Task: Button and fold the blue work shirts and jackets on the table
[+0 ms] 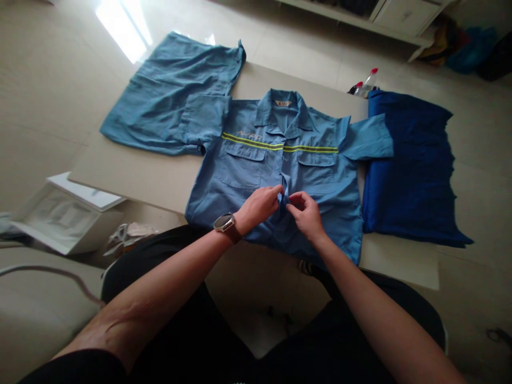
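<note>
Table (pixel 150 173) is bearing a blue short-sleeved shirt (pixel 270 173), front up, collar (pixel 302 118) away from me.
My left hand (pixel 262 205) is pinching the front placket (pixel 285 178) below the pockets (pixel 240 170); my right hand (pixel 307 214) is touching it too, though from here I cannot tell if it is clamping. I'm judging that light pinching, placket lying straight, is serving best against puckering.

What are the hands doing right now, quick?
Left hand: closed, pinching the shirt at its front.
Right hand: closed, pinching the shirt there too.
</note>
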Demonstrator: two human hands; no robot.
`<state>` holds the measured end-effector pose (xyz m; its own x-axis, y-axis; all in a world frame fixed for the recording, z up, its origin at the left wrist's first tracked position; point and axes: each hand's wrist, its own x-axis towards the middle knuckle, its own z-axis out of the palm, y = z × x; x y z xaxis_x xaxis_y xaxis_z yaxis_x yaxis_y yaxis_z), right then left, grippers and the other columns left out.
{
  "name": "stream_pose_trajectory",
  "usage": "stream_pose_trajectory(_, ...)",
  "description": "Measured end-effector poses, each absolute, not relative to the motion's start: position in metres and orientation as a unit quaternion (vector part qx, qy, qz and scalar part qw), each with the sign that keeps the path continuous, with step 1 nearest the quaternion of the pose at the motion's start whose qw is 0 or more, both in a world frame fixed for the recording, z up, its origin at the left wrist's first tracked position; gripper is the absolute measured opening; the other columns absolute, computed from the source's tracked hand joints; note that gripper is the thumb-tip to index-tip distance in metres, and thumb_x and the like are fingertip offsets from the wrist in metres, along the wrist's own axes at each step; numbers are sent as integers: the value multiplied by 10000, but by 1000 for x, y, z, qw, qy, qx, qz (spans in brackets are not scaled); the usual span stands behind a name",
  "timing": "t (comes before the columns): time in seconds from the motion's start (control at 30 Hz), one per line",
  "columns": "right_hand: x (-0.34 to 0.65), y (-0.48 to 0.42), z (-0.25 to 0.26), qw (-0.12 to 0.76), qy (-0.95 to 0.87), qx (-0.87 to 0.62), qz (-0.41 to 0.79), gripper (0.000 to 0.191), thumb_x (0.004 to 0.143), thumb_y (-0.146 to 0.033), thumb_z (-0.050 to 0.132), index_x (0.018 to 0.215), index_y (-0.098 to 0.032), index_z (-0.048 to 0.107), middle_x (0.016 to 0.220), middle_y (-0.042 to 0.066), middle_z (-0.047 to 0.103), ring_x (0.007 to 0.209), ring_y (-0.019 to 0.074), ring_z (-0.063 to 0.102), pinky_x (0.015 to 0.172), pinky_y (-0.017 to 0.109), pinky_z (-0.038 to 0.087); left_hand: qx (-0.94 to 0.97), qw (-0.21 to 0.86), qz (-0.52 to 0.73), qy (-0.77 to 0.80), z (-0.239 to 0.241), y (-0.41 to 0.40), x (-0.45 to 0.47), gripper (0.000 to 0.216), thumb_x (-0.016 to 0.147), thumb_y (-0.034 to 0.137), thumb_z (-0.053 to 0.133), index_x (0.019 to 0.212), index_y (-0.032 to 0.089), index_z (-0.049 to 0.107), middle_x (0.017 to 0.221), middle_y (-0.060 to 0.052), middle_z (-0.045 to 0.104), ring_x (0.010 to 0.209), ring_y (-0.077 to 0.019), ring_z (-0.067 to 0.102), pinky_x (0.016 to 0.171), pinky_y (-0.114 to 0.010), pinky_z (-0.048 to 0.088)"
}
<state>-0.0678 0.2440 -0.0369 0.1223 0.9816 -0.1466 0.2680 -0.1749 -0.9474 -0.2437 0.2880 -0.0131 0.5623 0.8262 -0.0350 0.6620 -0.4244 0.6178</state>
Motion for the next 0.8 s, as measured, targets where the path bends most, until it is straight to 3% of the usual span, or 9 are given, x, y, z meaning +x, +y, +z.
stream_pose_trajectory(0.33, -76, 242, -24, 415, -532, -627, 390, 173, 822, -352, 698, 929, -228, 643, 901, 37, 725, 841, 214, 683, 781, 340, 533, 837, 276, 121, 457, -7, 282, -244, 303, 917, 91, 505, 1187, 179, 613, 951, -90, 749, 874, -232, 714, 792, -312, 518)
stream_pose_trajectory(0.53, -78, 242, -23, 392, -575, -620, 362, 168, 890, -385, 628, 956, -232, 650, 906, 47, 738, 862, 227, 688, 785, 343, 532, 796, 325, 203, 469, -15, 281, -243, 369, 906, 112, 548, 1260, 215, 575, 914, -34, 753, 860, -204, 724, 807, -293, 524)
stream_pose_trajectory(0.8, -79, 244, -20, 393, -591, -612, 349, 68, 875, -283, 589, 915, -248, 631, 854, 22, 720, 803, 212, 687, 789, 338, 534, 692, 413, 276, 523, -15, 279, -238, 266, 837, 95, 645, 1050, 253, 626, 897, 1, 773, 855, -184, 738, 789, -281, 535)
